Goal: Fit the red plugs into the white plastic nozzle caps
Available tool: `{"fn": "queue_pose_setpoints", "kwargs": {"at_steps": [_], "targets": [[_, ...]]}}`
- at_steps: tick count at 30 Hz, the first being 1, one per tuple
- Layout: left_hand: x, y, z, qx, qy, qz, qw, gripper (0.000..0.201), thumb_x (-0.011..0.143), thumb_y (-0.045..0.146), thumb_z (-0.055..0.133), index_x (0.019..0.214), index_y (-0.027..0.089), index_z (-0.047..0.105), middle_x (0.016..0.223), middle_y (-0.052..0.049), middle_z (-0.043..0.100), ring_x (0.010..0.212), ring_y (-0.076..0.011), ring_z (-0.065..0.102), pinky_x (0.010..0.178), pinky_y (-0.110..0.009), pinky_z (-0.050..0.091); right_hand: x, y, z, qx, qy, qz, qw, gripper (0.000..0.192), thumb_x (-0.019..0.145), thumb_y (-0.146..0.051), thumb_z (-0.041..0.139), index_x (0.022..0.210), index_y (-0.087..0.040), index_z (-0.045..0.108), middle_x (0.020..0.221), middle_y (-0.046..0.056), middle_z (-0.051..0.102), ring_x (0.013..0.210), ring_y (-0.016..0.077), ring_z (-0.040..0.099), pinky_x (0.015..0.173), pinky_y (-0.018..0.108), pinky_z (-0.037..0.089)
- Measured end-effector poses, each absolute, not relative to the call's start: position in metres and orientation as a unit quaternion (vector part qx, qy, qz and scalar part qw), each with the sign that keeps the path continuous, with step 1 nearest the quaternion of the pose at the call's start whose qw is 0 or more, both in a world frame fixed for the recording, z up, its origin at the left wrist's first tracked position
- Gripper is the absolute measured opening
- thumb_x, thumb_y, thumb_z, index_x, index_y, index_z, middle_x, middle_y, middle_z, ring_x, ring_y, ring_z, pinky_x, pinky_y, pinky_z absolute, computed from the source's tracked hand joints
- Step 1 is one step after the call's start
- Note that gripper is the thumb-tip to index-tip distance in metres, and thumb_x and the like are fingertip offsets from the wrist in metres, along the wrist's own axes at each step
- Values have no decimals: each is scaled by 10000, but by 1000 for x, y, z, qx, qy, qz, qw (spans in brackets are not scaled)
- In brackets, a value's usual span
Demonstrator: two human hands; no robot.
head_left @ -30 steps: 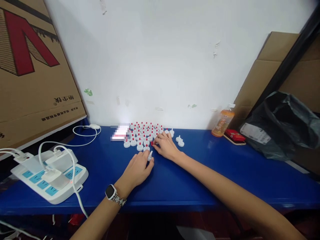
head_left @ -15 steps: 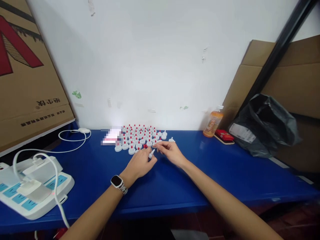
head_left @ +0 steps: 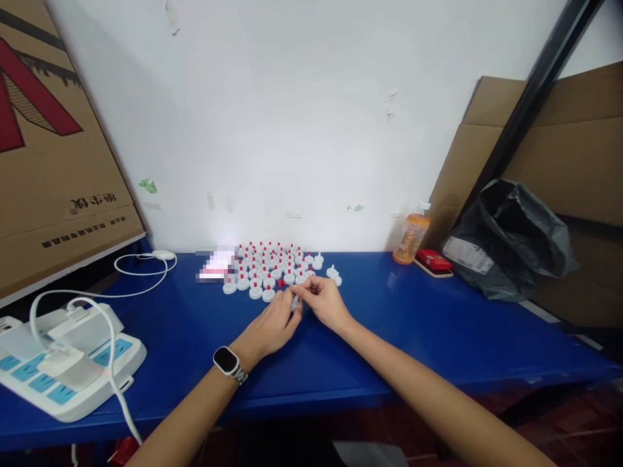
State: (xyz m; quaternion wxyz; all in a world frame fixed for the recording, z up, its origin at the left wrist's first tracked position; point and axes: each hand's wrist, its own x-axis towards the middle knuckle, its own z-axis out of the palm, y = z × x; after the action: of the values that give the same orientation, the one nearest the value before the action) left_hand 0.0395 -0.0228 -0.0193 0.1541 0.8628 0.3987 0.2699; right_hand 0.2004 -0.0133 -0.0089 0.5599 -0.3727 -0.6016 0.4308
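Left hand (head_left: 273,324) grip pinched on small white cap (head_left: 294,302); right hand (head_left: 325,301) fingertips closed on same cap, just above blue surface (head_left: 413,324). Judged light, rigid, smooth plastic; pinch at rim. Red-tipped cap cluster (head_left: 272,267) just behind.

From my feed the table (head_left: 438,337) looks like smooth painted blue, a bit glossy. The caps (head_left: 265,272) are shiny white plastic with red tips. Power strip (head_left: 58,383) is glossy white plastic too. Boxes (head_left: 53,162) are matt cardboard, the bag (head_left: 516,240) crinkly black plastic film.
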Motion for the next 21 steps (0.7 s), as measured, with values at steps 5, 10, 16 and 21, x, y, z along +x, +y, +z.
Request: {"fn": "queue_pose_setpoints", "kwargs": {"at_steps": [5,10,16,21], "targets": [[39,-18,-31,862,377,292,168,333,1006,370,339,1246,173,458,1109,-127,570,1069,-270,573,973,-488,482,199,-18,-3,-399,-664,337,536,297,828,-432,665,702,-167,616,588,-23,563,539,110,471,538,241,372],[38,-19,-30,860,380,288,181,307,1003,374,346,1196,175,477,1121,-130,567,1058,-263,576,948,-465,496,198,-24,-1,-418,-706,278,499,309,870,-419,611,682,-177,576,591,-29,532,545,105,433,531,235,337],[40,-23,-17,838,411,292,207,485,975,476,436,1366,198,360,957,-31,563,829,-182,576,798,-354,506,235,-13,18,-439,-713,214,504,309,908,-455,561,759,-189,612,640,0,594,586,129,488,557,241,376],[41,-22,-12,861,399,245,198,340,960,451,470,1208,225,522,925,-20,559,827,-173,556,760,-317,481,274,37,43,-511,-744,107,417,190,892,-322,579,776,-179,625,641,-1,618,589,130,528,577,238,378]]}}
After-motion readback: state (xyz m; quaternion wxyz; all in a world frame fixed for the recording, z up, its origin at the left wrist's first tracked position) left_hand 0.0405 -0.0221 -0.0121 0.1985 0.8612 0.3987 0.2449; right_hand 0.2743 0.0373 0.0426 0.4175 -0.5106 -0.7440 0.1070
